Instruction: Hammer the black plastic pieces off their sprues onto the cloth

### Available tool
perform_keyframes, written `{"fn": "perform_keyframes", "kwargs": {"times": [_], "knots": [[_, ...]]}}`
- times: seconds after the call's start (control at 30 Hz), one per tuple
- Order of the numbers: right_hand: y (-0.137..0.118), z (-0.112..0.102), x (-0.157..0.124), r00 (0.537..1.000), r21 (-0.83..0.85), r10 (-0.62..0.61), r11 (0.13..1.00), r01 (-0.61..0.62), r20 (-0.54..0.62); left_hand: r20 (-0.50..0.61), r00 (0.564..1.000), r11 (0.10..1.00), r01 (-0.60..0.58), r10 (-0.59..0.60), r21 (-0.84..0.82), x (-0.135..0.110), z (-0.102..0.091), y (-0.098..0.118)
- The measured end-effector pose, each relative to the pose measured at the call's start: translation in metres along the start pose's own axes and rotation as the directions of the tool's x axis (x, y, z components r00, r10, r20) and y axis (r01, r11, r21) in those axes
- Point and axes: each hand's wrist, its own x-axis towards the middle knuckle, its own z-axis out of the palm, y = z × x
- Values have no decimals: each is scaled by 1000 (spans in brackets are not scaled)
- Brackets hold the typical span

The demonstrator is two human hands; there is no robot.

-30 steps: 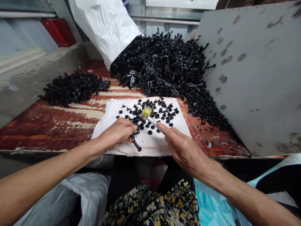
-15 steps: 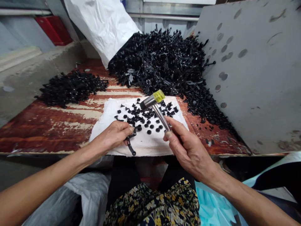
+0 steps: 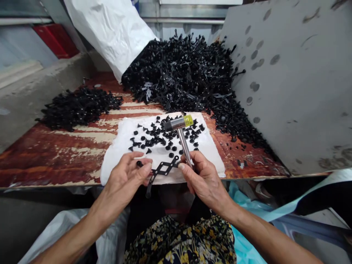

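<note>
Between my two hands stretches a black scissor linkage, its crossed bars forming a small diamond. My left hand is closed on its left end, thumb on top. My right hand pinches the right end between thumb and finger. The same right hand also keeps a mallet in its grip, the handle upright, with a metal head, one black face and one yellow face. Just beyond the hands, many small black flat-headed pegs lie scattered on a white cloth.
A large heap of black parts fills the back, spilling to the right along a grey panel. A smaller black pile lies on the worn red tabletop at left. A white sack leans behind it.
My right hand has come down and left to grip the linkage's right end, still with the mallet. The linkage has opened out into a diamond, and my left hand has moved lower.
</note>
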Motion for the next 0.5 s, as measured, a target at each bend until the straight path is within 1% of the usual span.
{"fn": "perform_keyframes", "kwargs": {"times": [0.03,0.07,0.1,0.17,0.2,0.27,0.37,0.43,0.5], "knots": [[1,1,1,1000,8,6,1000,-6,-4,36,996,991,87,-84,-104,-3,2,0],[2,1,2,1000,14,11,1000,-11,-2,99,984,969,165,-149,-186,-5,5,0],[2,2,2,1000,17,13,1000,-13,4,165,968,941,228,-191,-249,-6,8,0],[2,4,2,1000,17,12,1000,-12,14,266,936,884,314,-228,-347,-5,15,2],[1,5,1,1000,12,13,1000,-13,21,293,926,857,341,-237,-387,-3,17,3],[-1,6,-1,999,0,18,1000,-18,37,301,918,817,373,-257,-440,1,21,5],[-5,7,-3,998,-7,36,999,-36,55,251,926,802,371,-282,-469,5,26,9],[-6,8,-4,999,8,28,1000,-29,43,215,926,797,376,-309,-473,4,31,12],[-5,10,-6,1000,31,5,1000,-5,14,198,921,772,389,-335,-503,2,36,16]]}}
